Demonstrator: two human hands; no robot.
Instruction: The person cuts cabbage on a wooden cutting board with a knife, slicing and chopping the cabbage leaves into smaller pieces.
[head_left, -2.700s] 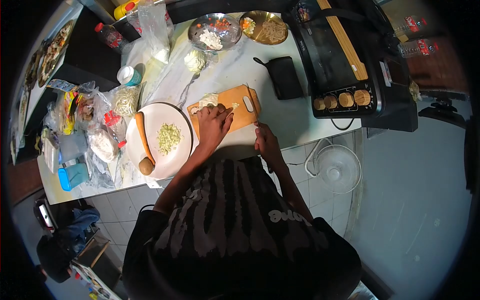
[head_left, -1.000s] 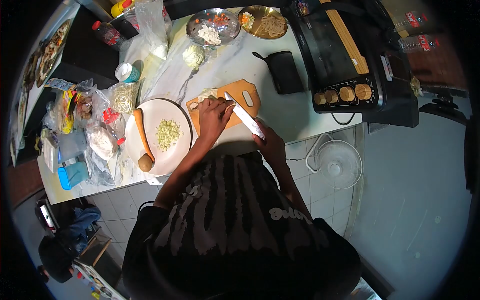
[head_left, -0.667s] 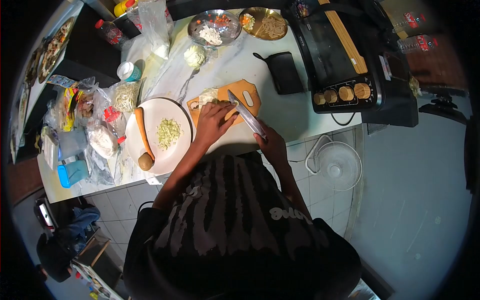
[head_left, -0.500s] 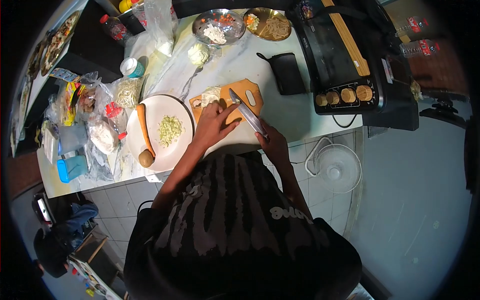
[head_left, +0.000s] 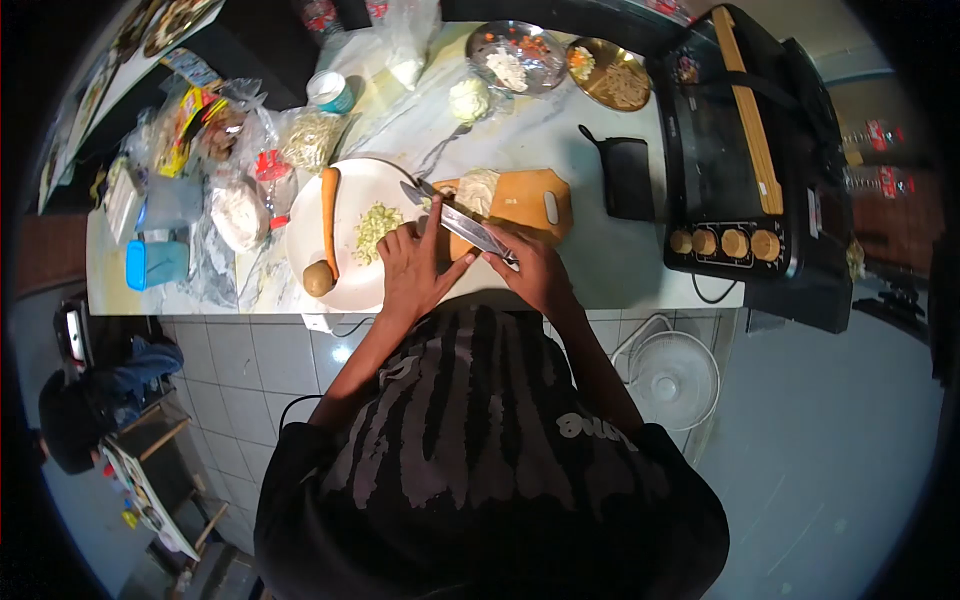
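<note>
My right hand (head_left: 537, 268) is closed round the handle of a knife (head_left: 462, 226), whose blade points up and to the left. The blade crosses the left part of a wooden cutting board (head_left: 530, 205) and reaches over the rim of a large white plate (head_left: 305, 230). My left hand (head_left: 408, 262) has its fingers apart, with the index finger against the blade near its tip. A pale, leafy vegetable piece (head_left: 479, 190) rests on the board just beyond the blade. On the plate lie chopped pale-green bits (head_left: 378, 232), a carrot (head_left: 329, 215) and a round brownish vegetable (head_left: 319, 279).
Bagged food (head_left: 238, 215) and a blue-lidded container (head_left: 157, 265) crowd the left. A cabbage (head_left: 468, 101), a steel plate (head_left: 545, 78) and a brass-coloured plate (head_left: 607, 102) stand behind. Rightward are a black pouch (head_left: 627, 178) and a black oven (head_left: 725, 160). A person (head_left: 85, 415) is at lower left.
The view has shifted, so the counter appears farther right. Both hands and the knife have moved left across the board, bringing the blade tip over the white plate's edge.
</note>
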